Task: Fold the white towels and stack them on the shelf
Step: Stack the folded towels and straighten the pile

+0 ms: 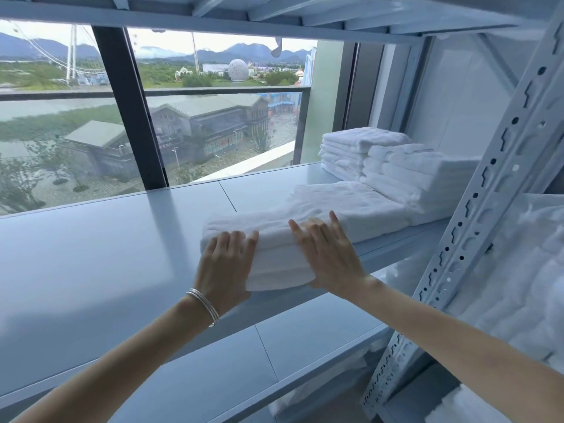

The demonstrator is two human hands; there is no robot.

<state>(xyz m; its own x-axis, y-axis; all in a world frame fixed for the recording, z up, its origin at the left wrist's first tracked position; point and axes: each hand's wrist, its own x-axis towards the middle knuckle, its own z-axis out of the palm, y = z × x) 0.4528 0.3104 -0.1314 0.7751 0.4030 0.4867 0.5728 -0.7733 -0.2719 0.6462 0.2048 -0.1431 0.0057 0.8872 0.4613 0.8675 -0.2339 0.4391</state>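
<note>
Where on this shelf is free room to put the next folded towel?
Bare: the shelf left of the held towel, from window to front edge. Crowded: the right end, with a flat towel, a near stack and a far stack.

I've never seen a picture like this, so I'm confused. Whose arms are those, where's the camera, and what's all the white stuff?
Those are a person's two arms. The camera sits on their head and looks forward and down, so you see what they see. There is only this one picture. The left hand and right hand rest on a folded white towel, fingers fairly straight. It lies at the front edge of the grey shelf. A flat towel lies just behind it to the right. Further right stand a back stack and a nearer stack of folded towels. Behind the shelf, a window shows buildings and hills.
</note>
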